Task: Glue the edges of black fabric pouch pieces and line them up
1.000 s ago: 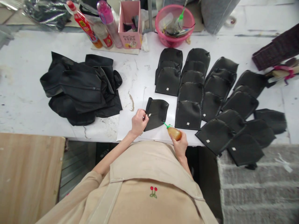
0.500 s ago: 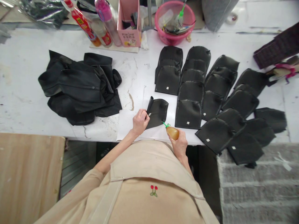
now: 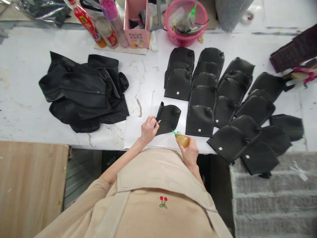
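My left hand [image 3: 149, 129] grips the left edge of a black piece [image 3: 169, 118], whose left side is folded up. In my right hand [image 3: 190, 152] is a glue bottle [image 3: 182, 140] of amber liquid, its green nozzle at the lower right edge of that piece. A white sheet [image 3: 132, 132] lies beneath the piece. To the right, black pieces [image 3: 200, 120] overlap in rows, some with small white labels. On the left is a heap of black material [image 3: 81, 92].
At the back stand bottles [image 3: 88, 24], a pink box [image 3: 136, 36] and a pink basin [image 3: 185, 38] with tools. A dark ribbed object [image 3: 294, 49] lies at the right. A wooden board [image 3: 32, 175] is at lower left, grey fabric [image 3: 274, 201] at lower right.
The black piece's right part has shifted slightly right and lies more spread. Both hands keep their holds, nearly still. The view has shifted slightly.
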{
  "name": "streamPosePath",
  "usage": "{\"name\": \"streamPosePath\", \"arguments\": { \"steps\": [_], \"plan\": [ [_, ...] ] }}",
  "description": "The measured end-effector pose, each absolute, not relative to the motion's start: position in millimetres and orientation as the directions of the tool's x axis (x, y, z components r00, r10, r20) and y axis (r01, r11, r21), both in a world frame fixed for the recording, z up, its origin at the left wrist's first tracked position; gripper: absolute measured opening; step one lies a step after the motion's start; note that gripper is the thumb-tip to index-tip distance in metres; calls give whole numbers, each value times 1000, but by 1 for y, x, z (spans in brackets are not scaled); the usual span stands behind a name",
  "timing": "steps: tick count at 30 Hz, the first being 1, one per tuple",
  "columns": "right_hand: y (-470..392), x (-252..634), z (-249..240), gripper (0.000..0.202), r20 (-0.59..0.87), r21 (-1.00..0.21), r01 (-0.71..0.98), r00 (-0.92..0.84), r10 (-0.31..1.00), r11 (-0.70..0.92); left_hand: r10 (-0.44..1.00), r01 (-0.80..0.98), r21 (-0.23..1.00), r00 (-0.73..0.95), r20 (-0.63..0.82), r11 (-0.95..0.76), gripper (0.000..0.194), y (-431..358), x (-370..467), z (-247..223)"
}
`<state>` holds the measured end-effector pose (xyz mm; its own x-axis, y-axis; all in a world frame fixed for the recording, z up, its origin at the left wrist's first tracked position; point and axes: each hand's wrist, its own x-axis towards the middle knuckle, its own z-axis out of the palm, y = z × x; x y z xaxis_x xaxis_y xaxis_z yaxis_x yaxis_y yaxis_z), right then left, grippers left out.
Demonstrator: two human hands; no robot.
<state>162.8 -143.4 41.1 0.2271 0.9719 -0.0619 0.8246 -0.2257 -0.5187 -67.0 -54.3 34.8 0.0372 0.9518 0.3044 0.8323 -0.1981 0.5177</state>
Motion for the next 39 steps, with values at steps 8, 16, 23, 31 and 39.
{"name": "streamPosePath", "arguments": {
  "steps": [8, 16, 23, 31, 39],
  "plan": [
    [-143, 161, 40, 64, -119, -596, 741, 298, 947, -308, 946, 812, 545, 24, 324, -208, 18, -55, -69, 29],
    [-145, 161, 36, 60, -126, -614, 721, 314, 941, -322, 971, 784, 616, -82, 225, -77, 21, -59, -77, 12],
    [-149, 159, 39, 61, -105, -580, 776, 228, 968, -246, 979, 744, 669, -137, 151, 1, 20, -63, -80, 3],
    [-150, 157, 48, 65, -150, -546, 793, 222, 963, -268, 976, 711, 702, -182, 122, 45, 23, -59, -80, -2],
    [-152, 153, 46, 65, -157, -553, 785, 234, 960, -281, 956, 587, 795, -291, 30, 154, 24, -59, -84, -11]
  ]
}}
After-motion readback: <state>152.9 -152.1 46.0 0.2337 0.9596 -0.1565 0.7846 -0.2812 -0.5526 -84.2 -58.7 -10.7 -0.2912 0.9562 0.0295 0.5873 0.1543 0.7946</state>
